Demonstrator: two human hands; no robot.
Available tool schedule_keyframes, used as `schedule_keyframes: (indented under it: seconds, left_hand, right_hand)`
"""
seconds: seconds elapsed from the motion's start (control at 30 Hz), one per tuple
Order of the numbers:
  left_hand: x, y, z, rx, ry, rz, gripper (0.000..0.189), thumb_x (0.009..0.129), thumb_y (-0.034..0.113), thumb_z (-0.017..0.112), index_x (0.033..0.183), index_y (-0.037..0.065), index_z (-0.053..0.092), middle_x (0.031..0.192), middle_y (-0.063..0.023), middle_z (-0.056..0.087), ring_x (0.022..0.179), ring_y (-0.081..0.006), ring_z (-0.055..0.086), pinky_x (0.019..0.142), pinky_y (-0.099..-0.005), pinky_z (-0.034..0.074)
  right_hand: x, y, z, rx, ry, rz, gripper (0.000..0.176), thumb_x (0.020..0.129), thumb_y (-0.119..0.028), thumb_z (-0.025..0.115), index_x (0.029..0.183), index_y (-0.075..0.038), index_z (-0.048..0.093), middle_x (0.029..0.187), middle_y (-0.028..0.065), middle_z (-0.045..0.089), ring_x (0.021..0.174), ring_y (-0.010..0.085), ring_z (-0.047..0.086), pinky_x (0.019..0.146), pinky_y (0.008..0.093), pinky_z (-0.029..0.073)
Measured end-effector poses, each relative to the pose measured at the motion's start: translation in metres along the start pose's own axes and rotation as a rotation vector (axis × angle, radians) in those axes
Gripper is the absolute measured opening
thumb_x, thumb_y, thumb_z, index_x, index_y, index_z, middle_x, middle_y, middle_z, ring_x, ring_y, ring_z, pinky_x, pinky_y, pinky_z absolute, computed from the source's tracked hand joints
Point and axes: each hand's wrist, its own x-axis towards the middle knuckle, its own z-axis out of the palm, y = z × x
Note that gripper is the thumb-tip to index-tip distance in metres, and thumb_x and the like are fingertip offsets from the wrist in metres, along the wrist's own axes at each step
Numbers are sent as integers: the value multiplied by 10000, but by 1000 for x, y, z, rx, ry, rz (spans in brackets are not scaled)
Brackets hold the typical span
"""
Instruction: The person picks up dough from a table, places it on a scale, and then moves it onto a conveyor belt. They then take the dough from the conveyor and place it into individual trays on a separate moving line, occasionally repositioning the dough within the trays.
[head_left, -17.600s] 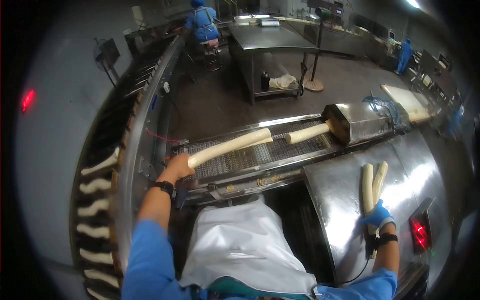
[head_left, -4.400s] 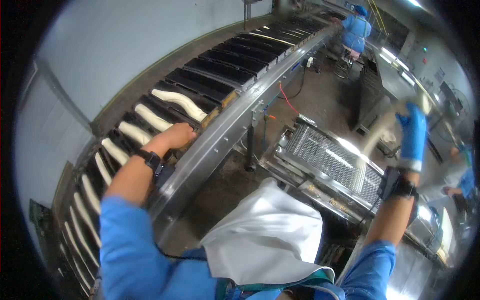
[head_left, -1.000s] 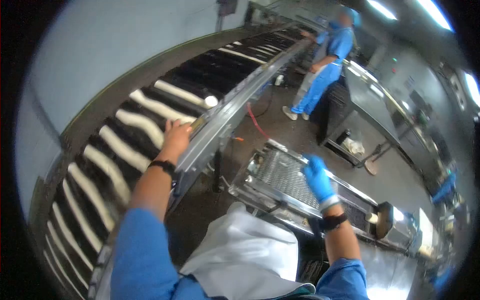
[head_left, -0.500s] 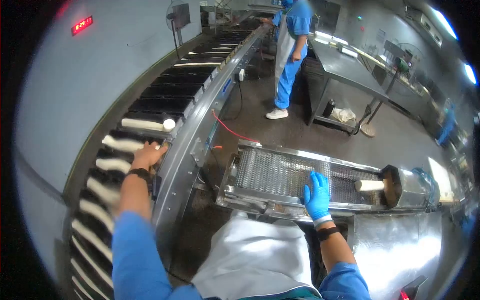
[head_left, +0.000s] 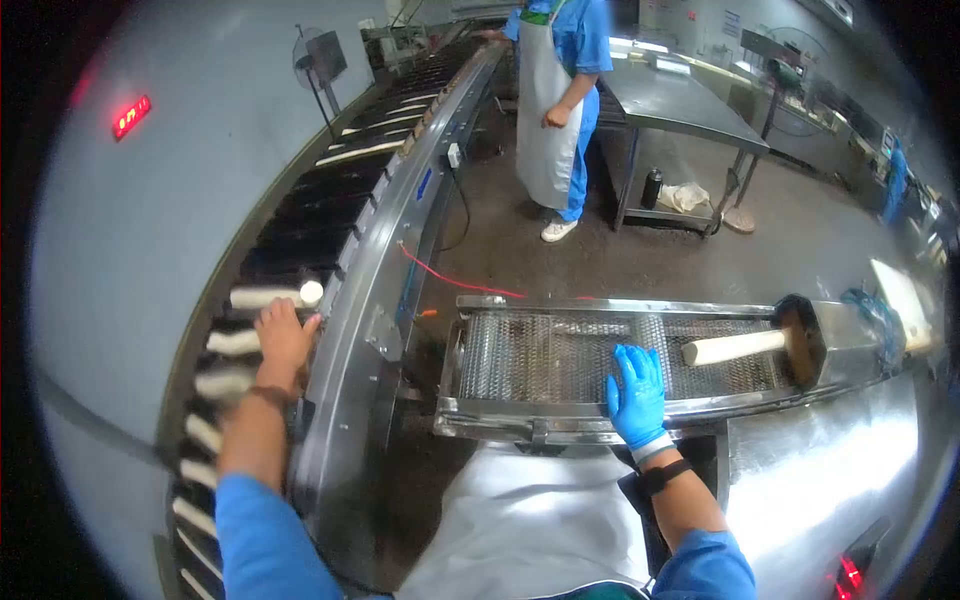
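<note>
My bare left hand [head_left: 286,342] lies over the edge of the tray conveyor with its fingers apart, fingertips right at a white dough-like strip [head_left: 262,298]. A round white end [head_left: 311,293] of dough shows just beyond the fingers. More pale strips [head_left: 233,342] lie across the black trays nearer to me; the closest ones are blurred. In a blue glove, my right hand [head_left: 636,395] is stretched flat over the near rail of a short mesh belt [head_left: 540,350], holding nothing. To its right, a thick white dough roll [head_left: 735,347] sticks out of the machine outlet [head_left: 802,342] onto the mesh.
The long conveyor's metal side rail [head_left: 372,270] runs away from me at left. Ahead stands a co-worker [head_left: 560,110] in blue with a white apron, one hand at that conveyor. A steel table [head_left: 685,105] is behind the mesh belt. A red cable [head_left: 460,282] crosses the floor.
The dough roll has come further out of the outlet, to the left. My left hand now sits further up the view, at the strip with the round end. The camera view has shifted slightly.
</note>
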Motion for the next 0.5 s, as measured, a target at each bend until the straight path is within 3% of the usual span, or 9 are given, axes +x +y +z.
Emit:
schedule_keyframes:
  seconds: [0.07, 0.17, 0.3, 0.33, 0.43, 0.5]
  left_hand:
    - [21, -7, 28, -204, 192, 65, 523, 852, 317, 574, 1254, 15, 431, 1188, -220, 502, 1052, -399, 509, 886, -461, 420]
    - [46, 6, 32, -386, 28, 0, 520, 866, 268, 550, 1301, 27, 400, 1158, -245, 535, 1071, -402, 511, 904, -455, 415]
    - [102, -37, 95, -355, -66, 148, 354, 849, 256, 559, 1119, 29, 591, 1127, -262, 554, 1056, -407, 521, 881, -449, 429]
    - [104, -39, 103, -310, 12, 173, 235, 814, 202, 584, 952, 24, 649, 1040, -249, 598, 1014, -387, 550, 855, -446, 437]
    - [70, -1, 58, -201, 135, -9, 151, 777, 146, 611, 868, 32, 649, 908, -216, 642, 908, -356, 599, 800, -442, 460]
    - [88, -22, 83, -246, 43, 18, 143, 757, 134, 649, 866, 41, 645, 895, -207, 642, 832, -353, 608, 749, -417, 472]
  right_hand:
    - [-3, -2, -1, 10, -9, 14, 508, 755, -138, 609, 1229, -19, 472, 1160, 194, 494, 1124, 371, 451, 1032, 537, 275]
    - [0, 2, -4, 12, -7, 12, 534, 747, -138, 620, 1242, -21, 460, 1181, 193, 478, 1133, 372, 442, 1033, 539, 271]
    - [-2, 1, -5, 0, 31, 27, 559, 739, -141, 631, 1254, -21, 450, 1197, 194, 465, 1148, 375, 432, 1039, 541, 259]
    - [-2, 1, -4, -10, 35, 33, 559, 739, -141, 632, 1254, -20, 451, 1197, 193, 465, 1150, 375, 431, 1039, 542, 258]
    - [-2, -2, -3, -14, 26, 38, 560, 741, -146, 630, 1256, -19, 451, 1207, 195, 464, 1160, 375, 427, 1041, 545, 253]
    - [-1, 0, -3, -24, 23, 44, 563, 744, -150, 627, 1262, -18, 449, 1208, 200, 467, 1163, 374, 427, 1043, 543, 251]
